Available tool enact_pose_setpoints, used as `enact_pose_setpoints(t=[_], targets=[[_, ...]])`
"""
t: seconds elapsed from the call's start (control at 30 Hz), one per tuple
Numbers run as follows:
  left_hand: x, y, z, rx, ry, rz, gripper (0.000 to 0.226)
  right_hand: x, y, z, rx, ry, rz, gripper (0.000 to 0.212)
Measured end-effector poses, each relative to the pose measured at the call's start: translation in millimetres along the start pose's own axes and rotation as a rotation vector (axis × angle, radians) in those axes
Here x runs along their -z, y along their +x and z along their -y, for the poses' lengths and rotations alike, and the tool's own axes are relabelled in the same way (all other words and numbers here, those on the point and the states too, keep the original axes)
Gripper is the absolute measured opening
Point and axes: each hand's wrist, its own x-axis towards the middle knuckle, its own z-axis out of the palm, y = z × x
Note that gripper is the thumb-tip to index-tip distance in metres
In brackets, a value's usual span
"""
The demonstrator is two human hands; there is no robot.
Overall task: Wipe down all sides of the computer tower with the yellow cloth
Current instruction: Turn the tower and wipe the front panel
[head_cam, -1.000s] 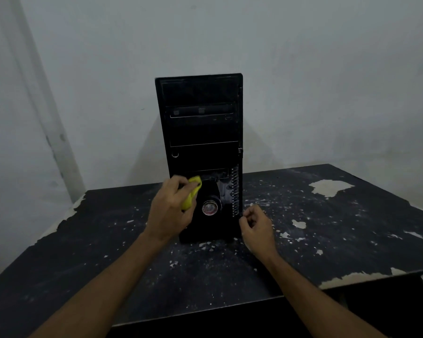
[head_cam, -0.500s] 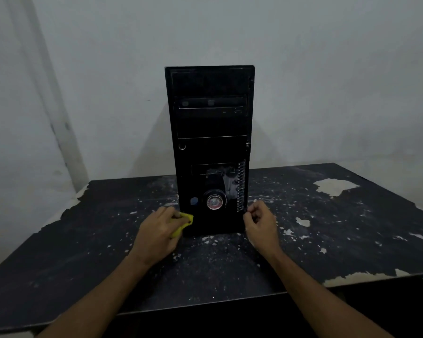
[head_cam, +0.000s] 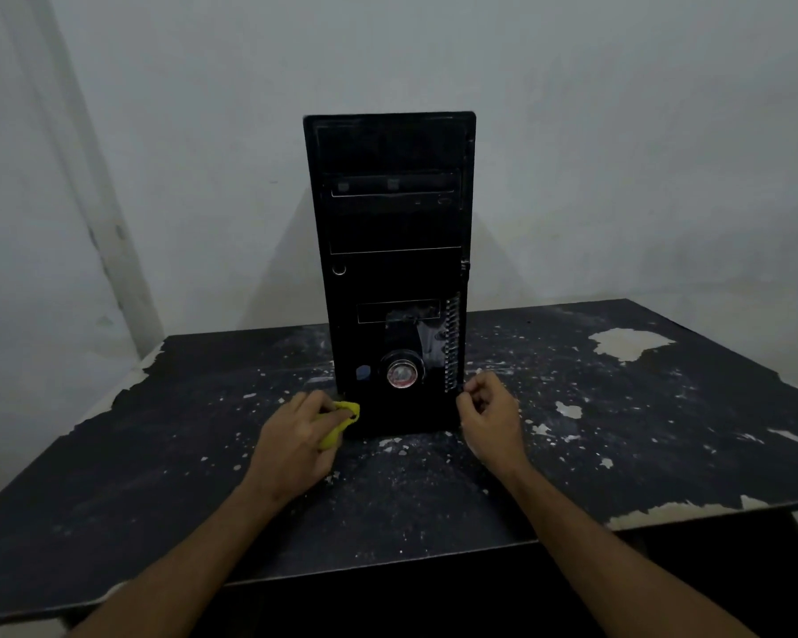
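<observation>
Yellow cloth (head_cam: 339,423) bunched in left hand (head_cam: 296,442) grip at computer tower (head_cam: 395,269) base; right hand (head_cam: 491,414) curled, empty.

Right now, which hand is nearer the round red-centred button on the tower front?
Right. The right hand sits just right of the button, by the tower's lower right corner; the left hand is lower left, farther.

Dim, flat light; soft shadows fan on the wall (head_cam: 572,131) behind the tower (head_cam: 392,223); edges bow; detail slightly soft.

The left hand (head_cam: 296,442) covers most of the yellow cloth (head_cam: 339,423); the computer tower (head_cam: 392,223) shows only its front.
</observation>
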Motion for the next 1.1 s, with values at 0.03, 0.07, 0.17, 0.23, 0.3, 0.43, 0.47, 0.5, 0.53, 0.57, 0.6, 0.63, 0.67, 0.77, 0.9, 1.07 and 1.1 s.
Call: enact_pose_setpoints(t=[0.03,0.07,0.17,0.23,0.3,0.43,0.47,0.5,0.53,0.57,0.6,0.63,0.67,0.77,0.9,1.07,1.1], targets=[[4.4,0.6,1.0,0.026,-0.008,-0.028,0.029,0.0,-0.2,-0.8,-0.001,-0.003,0.001,0.014],[9.2,3.7,1.4,0.079,-0.023,-0.072,0.027,0.3,0.0,-1.2,0.001,-0.005,0.001,0.014],[20.7,24.0,1.7,0.212,-0.109,-0.189,0.027,0.2,1.0,-0.6,0.002,-0.005,0.002,0.015],[21.4,32.1,1.9,0.272,-0.274,-0.148,0.027,-0.4,0.9,-1.0,-0.001,-0.016,0.006,0.015],[18.8,33.0,3.3,0.350,-0.423,-0.119,0.024,-0.1,2.0,0.2,0.010,-0.025,0.000,0.015],[17.5,24.9,3.1,0.417,-0.514,-0.076,0.025,-0.9,0.7,0.3,0.015,-0.041,0.000,0.015],[18.1,23.6,1.9,0.397,-0.448,-0.041,0.029,-0.6,0.3,0.1,0.015,-0.042,-0.003,0.015],[18.6,22.9,0.4,0.368,-0.350,0.000,0.034,-0.1,0.6,-0.1,0.018,-0.040,-0.007,0.015],[18.8,21.7,-1.3,0.339,-0.255,0.031,0.038,-0.2,1.2,0.1,0.020,-0.040,-0.008,0.015],[18.5,18.8,-4.2,0.318,-0.185,0.047,0.038,-0.4,0.7,0.9,0.022,-0.041,-0.006,0.015],[18.7,18.7,-5.6,0.299,-0.133,0.055,0.035,-0.7,1.3,2.0,0.023,-0.043,-0.011,0.015],[18.8,20.0,-5.5,0.284,-0.100,0.067,0.033,-1.0,1.6,2.2,0.020,-0.044,-0.014,0.015],[18.3,20.6,-4.5,0.276,-0.085,0.074,0.032,-1.1,0.8,1.8,0.014,-0.046,-0.012,0.016],[22.0,21.7,0.9,0.212,-0.094,0.079,0.033,-0.4,-0.1,1.4,0.014,-0.041,-0.012,0.016],[25.8,18.3,-11.1,0.070,-0.129,0.002,0.028,-1.2,1.3,3.1,-0.001,-0.029,-0.008,0.017],[21.4,53.4,-28.0,0.056,-0.062,-0.159,0.038,0.2,-1.6,2.3,0.004,-0.024,-0.012,0.018],[23.3,66.8,-27.6,0.057,-0.041,-0.183,0.039,0.2,-1.7,3.2,0.005,-0.029,-0.014,0.018]])
